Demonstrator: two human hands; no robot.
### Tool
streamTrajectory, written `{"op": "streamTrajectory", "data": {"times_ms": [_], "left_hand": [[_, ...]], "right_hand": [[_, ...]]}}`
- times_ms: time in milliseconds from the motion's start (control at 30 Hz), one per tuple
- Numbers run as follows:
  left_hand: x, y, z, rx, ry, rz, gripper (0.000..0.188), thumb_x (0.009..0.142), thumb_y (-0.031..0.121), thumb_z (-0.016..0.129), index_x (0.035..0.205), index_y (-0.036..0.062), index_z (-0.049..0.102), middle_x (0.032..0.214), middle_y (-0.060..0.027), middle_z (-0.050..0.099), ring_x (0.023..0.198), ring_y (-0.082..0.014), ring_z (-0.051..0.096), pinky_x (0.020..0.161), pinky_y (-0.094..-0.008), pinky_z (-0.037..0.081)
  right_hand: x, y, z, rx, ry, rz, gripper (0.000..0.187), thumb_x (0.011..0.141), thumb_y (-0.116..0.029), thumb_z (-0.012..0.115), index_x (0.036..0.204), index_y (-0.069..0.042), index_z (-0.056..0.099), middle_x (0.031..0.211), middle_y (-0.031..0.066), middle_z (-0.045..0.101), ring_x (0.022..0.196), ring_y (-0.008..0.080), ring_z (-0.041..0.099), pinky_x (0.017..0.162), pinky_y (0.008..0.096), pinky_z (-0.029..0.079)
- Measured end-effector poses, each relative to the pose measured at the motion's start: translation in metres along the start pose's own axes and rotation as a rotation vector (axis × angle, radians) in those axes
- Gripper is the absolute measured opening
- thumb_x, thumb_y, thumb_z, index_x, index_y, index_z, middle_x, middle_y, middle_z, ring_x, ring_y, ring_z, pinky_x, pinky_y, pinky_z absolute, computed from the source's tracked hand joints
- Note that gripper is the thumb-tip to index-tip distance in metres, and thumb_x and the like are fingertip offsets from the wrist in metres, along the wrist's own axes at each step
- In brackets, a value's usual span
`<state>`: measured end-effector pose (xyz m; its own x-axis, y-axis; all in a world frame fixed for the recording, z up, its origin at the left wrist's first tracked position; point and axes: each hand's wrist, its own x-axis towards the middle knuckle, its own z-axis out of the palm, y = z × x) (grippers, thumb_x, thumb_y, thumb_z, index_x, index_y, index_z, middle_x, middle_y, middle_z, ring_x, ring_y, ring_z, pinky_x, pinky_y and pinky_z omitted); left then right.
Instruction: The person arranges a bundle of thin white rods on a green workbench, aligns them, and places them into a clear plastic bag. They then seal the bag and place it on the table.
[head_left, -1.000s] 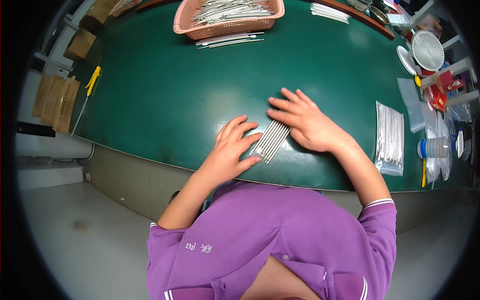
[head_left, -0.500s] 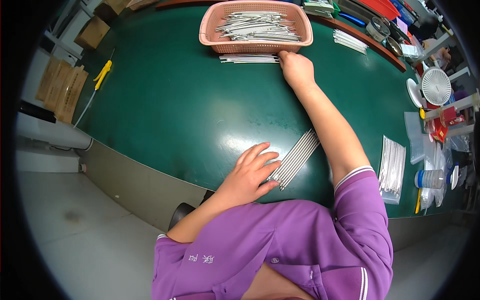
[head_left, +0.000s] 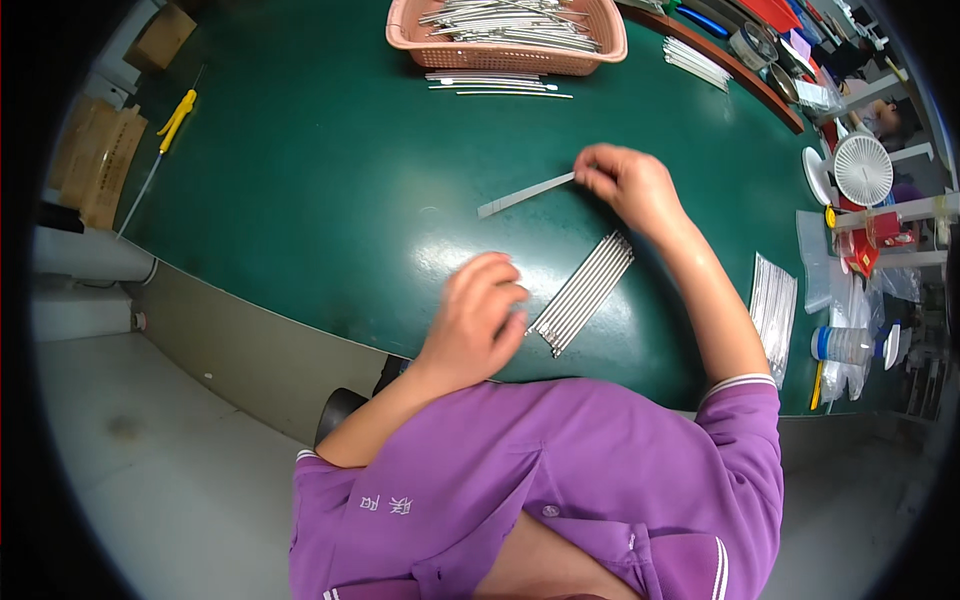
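- Holding a pale grey strip [head_left: 525, 196] by its right end: right hand [head_left: 628, 185], grip pinched between thumb and fingers.
- Strip is over the middle of the bench [head_left: 330, 180], far end pointing left and slightly toward the person; one piece or several, can't tell from where I stand.
- Left hand [head_left: 475, 315]: grip released, fingers loosely curled, nothing seen in it; just beside the near end of the rods [head_left: 585, 293], contact can't tell.
- Those rods lie side by side on the bench, slanted, between the two forearms, near ends toward the person's purple shirt [head_left: 560, 440].
- Pink basket [head_left: 510, 57] at the far side, heaped with more rods.
- Thin sticks [head_left: 490, 84] in a loose row just this side of the basket.
- Small white bundle [head_left: 697, 63] right of the basket, apart from it.
- Clear bag [head_left: 773, 310] of rods by the right forearm; bottle [head_left: 847, 345] further right.
- White fan [head_left: 863, 170] at far right.
- Yellow air gun [head_left: 178, 120] at the left end, near cardboard boxes [head_left: 112, 165].
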<state>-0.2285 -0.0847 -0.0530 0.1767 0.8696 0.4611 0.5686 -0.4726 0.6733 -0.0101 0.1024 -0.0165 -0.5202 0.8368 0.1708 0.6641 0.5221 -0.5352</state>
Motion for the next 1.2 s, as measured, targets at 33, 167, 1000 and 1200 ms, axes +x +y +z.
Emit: {"op": "streamTrajectory", "data": {"times_ms": [33,167,1000,1200], "left_hand": [[-0.002,-0.002,0.001,0.027,0.113,-0.012,0.029,0.080,0.004,0.068,0.109,0.0022,0.063,0.124,-0.0129,0.060,0.124,-0.0374,0.053,0.104,-0.0488,0.042],[0.004,0.004,0.001,0.107,0.070,-0.078,0.029,0.077,-0.001,0.064,0.106,0.0021,0.063,0.116,-0.0117,0.061,0.120,-0.0362,0.055,0.101,-0.0470,0.042],[0.028,0.012,-0.001,0.076,-0.402,0.142,0.050,0.064,0.027,0.087,0.103,0.0061,0.065,0.114,-0.0077,0.064,0.117,-0.0330,0.057,0.100,-0.0463,0.043],[0.022,0.040,0.011,0.056,-0.657,0.277,0.065,0.078,0.028,0.078,0.136,0.0083,0.057,0.146,-0.0097,0.051,0.138,-0.0342,0.045,0.115,-0.0502,0.035]], "right_hand": [[-0.016,-0.002,-0.001,-0.030,-0.052,-0.064,0.013,0.086,-0.025,0.072,0.094,-0.014,0.074,0.086,0.0086,0.072,0.083,0.0303,0.069,0.075,0.0420,0.055],[-0.055,-0.007,-0.006,-0.058,-0.148,-0.100,0.012,0.085,-0.021,0.073,0.093,-0.013,0.076,0.098,0.0037,0.071,0.093,0.0264,0.063,0.081,0.0385,0.053],[-0.088,0.017,0.006,1.292,-0.061,0.183,0.075,0.108,-0.056,0.021,0.151,0.003,0.037,0.146,0.0200,0.050,0.140,0.0270,0.045,0.121,0.0407,0.031],[-0.127,0.006,-0.031,1.029,0.172,0.121,0.050,0.110,-0.037,0.037,0.140,0.000,0.054,0.130,0.0136,0.064,0.125,0.0213,0.058,0.110,0.0352,0.041]]}}
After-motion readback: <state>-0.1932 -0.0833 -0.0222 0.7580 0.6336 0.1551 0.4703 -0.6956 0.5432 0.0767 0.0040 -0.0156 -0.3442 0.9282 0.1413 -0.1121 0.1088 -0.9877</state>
